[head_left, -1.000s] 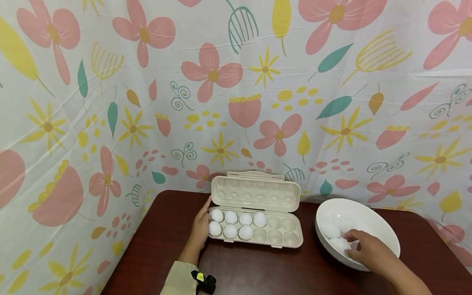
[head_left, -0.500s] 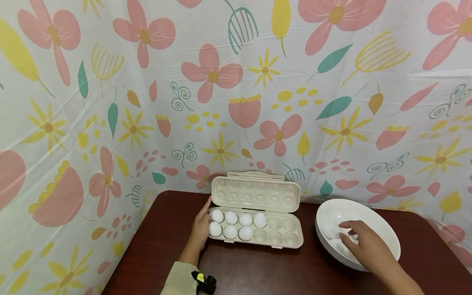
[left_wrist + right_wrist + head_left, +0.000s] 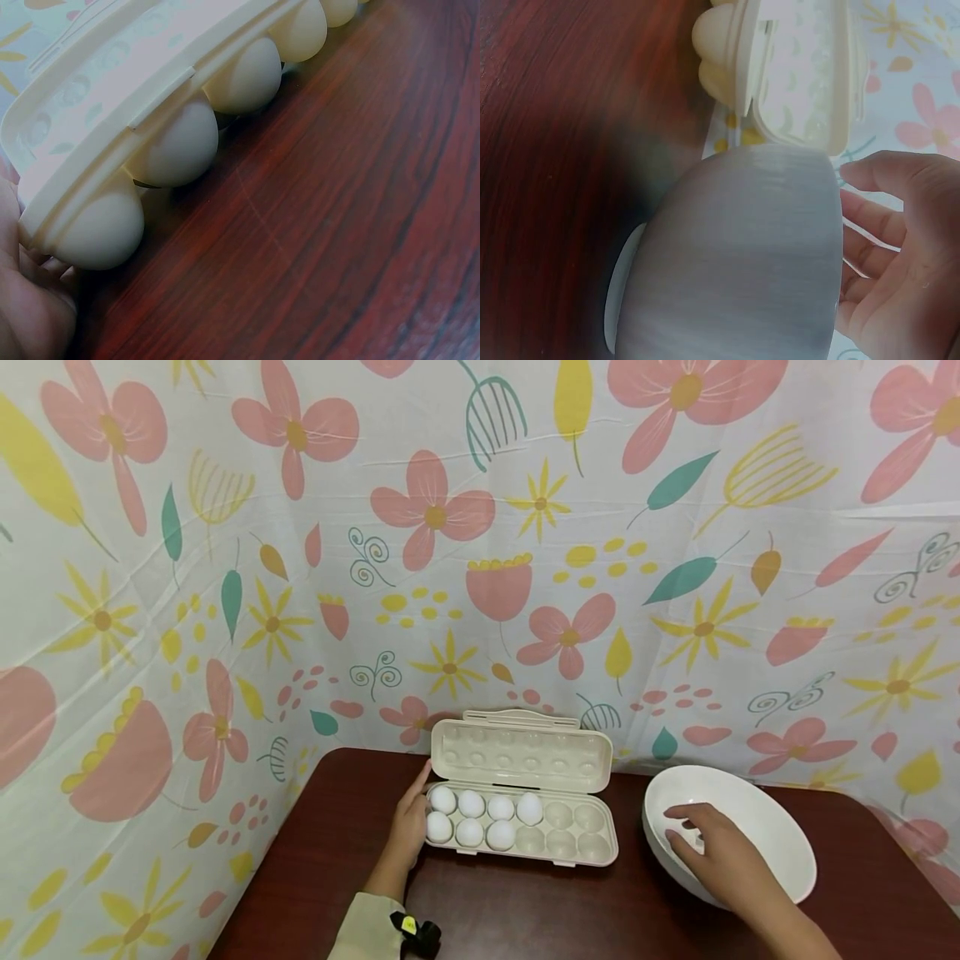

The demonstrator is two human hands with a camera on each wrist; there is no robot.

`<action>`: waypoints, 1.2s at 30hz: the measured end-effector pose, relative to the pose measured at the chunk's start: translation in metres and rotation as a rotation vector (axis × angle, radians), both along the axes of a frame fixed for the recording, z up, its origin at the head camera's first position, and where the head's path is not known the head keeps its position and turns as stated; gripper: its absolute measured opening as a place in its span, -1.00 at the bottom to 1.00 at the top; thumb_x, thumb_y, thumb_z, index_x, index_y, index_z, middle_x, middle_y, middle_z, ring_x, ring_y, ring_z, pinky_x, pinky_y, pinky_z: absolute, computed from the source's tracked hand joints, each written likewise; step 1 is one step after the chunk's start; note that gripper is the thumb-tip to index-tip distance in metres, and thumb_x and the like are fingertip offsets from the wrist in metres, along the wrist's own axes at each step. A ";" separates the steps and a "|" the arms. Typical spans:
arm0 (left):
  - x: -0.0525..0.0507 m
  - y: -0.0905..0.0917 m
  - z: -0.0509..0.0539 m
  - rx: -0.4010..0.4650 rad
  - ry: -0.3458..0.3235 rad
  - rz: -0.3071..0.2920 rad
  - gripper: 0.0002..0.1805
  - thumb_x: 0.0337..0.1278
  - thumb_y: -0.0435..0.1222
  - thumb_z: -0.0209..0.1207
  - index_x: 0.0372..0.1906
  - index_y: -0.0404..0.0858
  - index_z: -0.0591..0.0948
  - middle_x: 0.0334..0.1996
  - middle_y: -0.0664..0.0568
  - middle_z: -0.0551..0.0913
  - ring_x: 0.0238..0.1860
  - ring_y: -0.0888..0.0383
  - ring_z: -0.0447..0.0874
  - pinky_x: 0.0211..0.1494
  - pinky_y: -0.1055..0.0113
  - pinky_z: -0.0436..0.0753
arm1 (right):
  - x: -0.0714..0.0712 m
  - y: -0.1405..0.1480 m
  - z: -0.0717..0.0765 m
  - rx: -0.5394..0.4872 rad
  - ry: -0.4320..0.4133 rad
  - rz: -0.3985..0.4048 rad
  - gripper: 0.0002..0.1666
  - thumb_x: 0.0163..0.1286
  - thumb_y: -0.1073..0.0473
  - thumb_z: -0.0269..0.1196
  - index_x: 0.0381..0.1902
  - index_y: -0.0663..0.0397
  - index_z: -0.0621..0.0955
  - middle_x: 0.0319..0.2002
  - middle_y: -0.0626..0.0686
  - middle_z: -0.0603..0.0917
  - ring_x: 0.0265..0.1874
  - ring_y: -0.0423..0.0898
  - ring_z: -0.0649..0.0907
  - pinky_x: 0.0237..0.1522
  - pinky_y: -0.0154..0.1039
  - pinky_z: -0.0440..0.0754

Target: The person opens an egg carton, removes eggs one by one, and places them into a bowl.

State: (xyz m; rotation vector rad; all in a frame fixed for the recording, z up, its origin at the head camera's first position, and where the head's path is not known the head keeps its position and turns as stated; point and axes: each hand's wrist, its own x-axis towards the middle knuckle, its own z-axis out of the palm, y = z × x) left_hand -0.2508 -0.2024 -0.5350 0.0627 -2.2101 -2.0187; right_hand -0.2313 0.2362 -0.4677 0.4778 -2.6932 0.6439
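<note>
A cream plastic egg carton (image 3: 517, 857) lies on the table with its lid (image 3: 521, 758) up. White eggs (image 3: 501, 836) fill its left cups, and several cups at the right hold none. My left hand (image 3: 408, 822) grips the carton's left end, fingers tucked under it in the left wrist view. At the right, my right hand (image 3: 723, 856) reaches inside a large white bowl (image 3: 780, 814), thumb and forefinger spread apart. The hand covers most of the bowl's eggs. In the right wrist view the thumb tip touches no egg, while the bowl's wall hides the other fingertips.
The dark red-brown wooden table (image 3: 525, 918) carries both carton and bowl. Directly behind it hangs a cloth (image 3: 480, 635) printed with flowers, and the carton's lid stands close to it. A small black device (image 3: 420, 935) sits on the left wrist.
My right hand has moved leftward and deeper across the bowl, its thumb and forefinger parting wider. Eggs that showed in the bowl are now mostly covered. Left hand and carton hold still.
</note>
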 end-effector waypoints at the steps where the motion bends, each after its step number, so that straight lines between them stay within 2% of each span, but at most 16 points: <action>1: 0.000 0.000 0.000 0.000 0.000 0.001 -0.28 0.37 -0.48 -0.28 0.59 -0.05 0.20 0.35 -0.21 0.52 0.40 -0.08 0.34 0.43 0.00 0.24 | 0.000 -0.001 0.000 0.002 -0.002 0.001 -0.70 0.24 0.21 0.40 -0.04 0.09 0.69 -0.09 0.07 0.72 -0.17 0.10 0.69 -0.22 -0.12 0.64; 7: 0.001 0.000 0.000 -0.011 -0.002 0.005 -0.28 0.36 -0.48 -0.28 0.59 -0.05 0.21 0.34 -0.24 0.53 0.34 -0.08 0.40 0.36 0.07 0.31 | 0.000 -0.009 0.002 0.006 0.027 0.017 -0.69 0.22 0.22 0.41 -0.06 0.08 0.70 -0.12 0.05 0.72 -0.14 0.07 0.67 -0.19 -0.02 0.61; 12: -0.001 -0.002 -0.004 -0.021 -0.009 -0.002 -0.29 0.37 -0.48 -0.28 0.60 -0.06 0.20 0.34 -0.27 0.52 0.30 -0.06 0.43 0.30 0.13 0.34 | -0.001 -0.016 0.000 0.011 0.057 0.030 -0.69 0.20 0.23 0.43 -0.07 0.06 0.70 -0.13 0.03 0.72 -0.16 0.06 0.67 -0.19 -0.03 0.60; 19: -0.016 -0.005 -0.029 -0.011 -0.005 0.011 -0.29 0.41 -0.46 -0.32 0.60 0.04 0.18 0.36 -0.22 0.51 0.34 -0.08 0.40 0.31 0.10 0.34 | 0.000 -0.030 0.002 -0.005 0.068 0.059 -0.72 0.24 0.23 0.40 -0.07 0.05 0.70 -0.13 -0.01 0.70 -0.15 0.02 0.66 -0.12 0.00 0.59; 22: -0.017 -0.004 -0.034 -0.016 0.003 0.030 -0.29 0.41 -0.43 -0.31 0.59 0.11 0.21 0.34 -0.16 0.54 0.33 -0.04 0.41 0.32 0.12 0.33 | 0.000 -0.035 0.004 -0.009 0.063 0.071 -0.73 0.26 0.22 0.39 -0.06 0.04 0.69 -0.11 -0.02 0.69 -0.13 0.02 0.66 -0.11 0.01 0.60; 31: -0.018 -0.003 -0.034 -0.026 0.032 0.059 -0.28 0.35 -0.43 -0.27 0.58 0.08 0.25 0.29 -0.13 0.59 0.31 -0.01 0.43 0.33 0.11 0.33 | -0.002 -0.051 0.009 -0.020 0.116 0.116 -0.73 0.22 0.27 0.41 -0.09 0.02 0.69 -0.21 -0.09 0.66 -0.22 -0.11 0.60 -0.14 -0.13 0.57; 36: -0.017 -0.003 -0.033 -0.017 0.019 0.045 -0.28 0.37 -0.42 -0.28 0.58 0.10 0.23 0.32 -0.13 0.56 0.36 -0.04 0.42 0.36 0.07 0.32 | -0.002 -0.061 0.010 -0.026 0.037 0.118 -0.74 0.27 0.24 0.39 -0.07 0.04 0.68 -0.19 -0.08 0.66 -0.22 -0.13 0.59 -0.14 -0.17 0.58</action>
